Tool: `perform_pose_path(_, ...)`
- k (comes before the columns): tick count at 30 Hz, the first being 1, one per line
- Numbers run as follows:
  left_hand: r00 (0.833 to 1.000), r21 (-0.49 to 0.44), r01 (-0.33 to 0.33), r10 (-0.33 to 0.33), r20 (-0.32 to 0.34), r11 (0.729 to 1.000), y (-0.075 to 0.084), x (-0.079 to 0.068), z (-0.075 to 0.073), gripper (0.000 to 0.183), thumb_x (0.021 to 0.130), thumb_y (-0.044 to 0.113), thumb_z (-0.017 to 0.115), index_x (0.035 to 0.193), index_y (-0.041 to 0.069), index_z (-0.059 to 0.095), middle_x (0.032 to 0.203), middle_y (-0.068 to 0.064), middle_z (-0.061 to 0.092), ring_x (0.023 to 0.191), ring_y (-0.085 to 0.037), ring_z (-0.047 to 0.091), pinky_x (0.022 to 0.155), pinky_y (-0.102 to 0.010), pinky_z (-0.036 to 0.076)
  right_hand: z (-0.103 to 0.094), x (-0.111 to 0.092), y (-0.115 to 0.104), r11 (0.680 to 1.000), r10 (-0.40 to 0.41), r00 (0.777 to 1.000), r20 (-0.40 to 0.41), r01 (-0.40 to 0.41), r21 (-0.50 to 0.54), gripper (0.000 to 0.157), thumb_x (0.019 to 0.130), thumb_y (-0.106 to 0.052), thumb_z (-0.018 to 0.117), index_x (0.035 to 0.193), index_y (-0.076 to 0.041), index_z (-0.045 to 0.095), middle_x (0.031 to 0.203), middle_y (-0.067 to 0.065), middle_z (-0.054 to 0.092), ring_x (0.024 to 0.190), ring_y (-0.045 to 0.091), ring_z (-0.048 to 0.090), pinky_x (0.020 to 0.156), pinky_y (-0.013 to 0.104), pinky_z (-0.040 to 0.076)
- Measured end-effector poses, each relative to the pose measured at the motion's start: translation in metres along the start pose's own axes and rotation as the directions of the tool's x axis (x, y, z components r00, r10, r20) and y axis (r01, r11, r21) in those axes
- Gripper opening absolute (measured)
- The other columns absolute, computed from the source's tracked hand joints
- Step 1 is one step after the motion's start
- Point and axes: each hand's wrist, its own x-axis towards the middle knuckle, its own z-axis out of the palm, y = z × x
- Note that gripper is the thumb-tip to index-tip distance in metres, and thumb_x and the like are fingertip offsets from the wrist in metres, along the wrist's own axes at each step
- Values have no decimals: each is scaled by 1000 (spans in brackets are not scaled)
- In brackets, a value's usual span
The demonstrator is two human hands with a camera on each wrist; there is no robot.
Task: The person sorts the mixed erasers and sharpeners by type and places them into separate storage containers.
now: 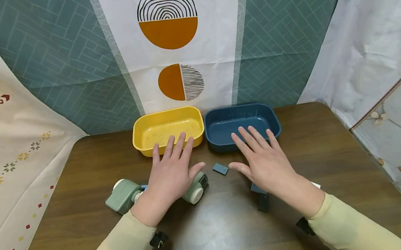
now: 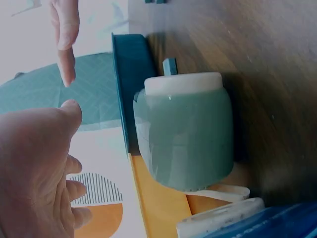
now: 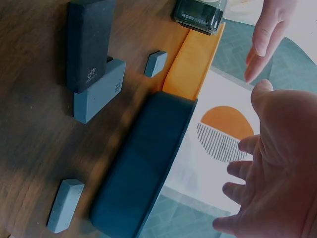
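Observation:
My left hand (image 1: pixel 172 173) is held palm down with fingers spread, its fingertips overlapping the front of a yellow plastic basin (image 1: pixel 140 140) in the head view. Under and beside it are green containers with white parts (image 1: pixel 122 195); one green jar (image 2: pixel 185 129) with a white lid fills the middle of the left wrist view. My right hand (image 1: pixel 267 162) is spread the same way, fingertips over a navy basin (image 1: pixel 220 128). Below it lie a dark block (image 3: pixel 89 44) printed with a number and a blue-grey block (image 3: pixel 99 91). Neither hand holds anything.
Between the hands lies a small blue-grey block (image 1: pixel 220 168); another pale grey block (image 3: pixel 65 206) lies near the navy basin. A white spoon-like handle (image 2: pixel 225 192) and a blue-and-white object (image 2: pixel 262 218) lie by the jar. Patterned cloths (image 1: pixel 193 82) surround the wooden table (image 1: pixel 219 244).

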Motion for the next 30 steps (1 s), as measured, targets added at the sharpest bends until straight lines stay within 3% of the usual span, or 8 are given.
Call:
perform_pose_path(14,993,-39,43,-38,110,998,-11,17,5,83,113,66,45,177,16,28,183,-11,20,168,-40,19,129,-75,12,8,10,-1,1000,9,997,79,-8,-22,85,110,-66,54,175,-14,35,180,14,30,167,39,23,131,69,15)
perform_pose_path(30,981,-60,83,-71,179,995,-13,35,11,84,113,67,43,177,15,27,184,-12,18,168,-41,19,129,-75,9,17,17,-2,999,1,993,120,5,-48,83,111,-65,53,175,-15,36,180,14,31,166,37,26,131,69,18)
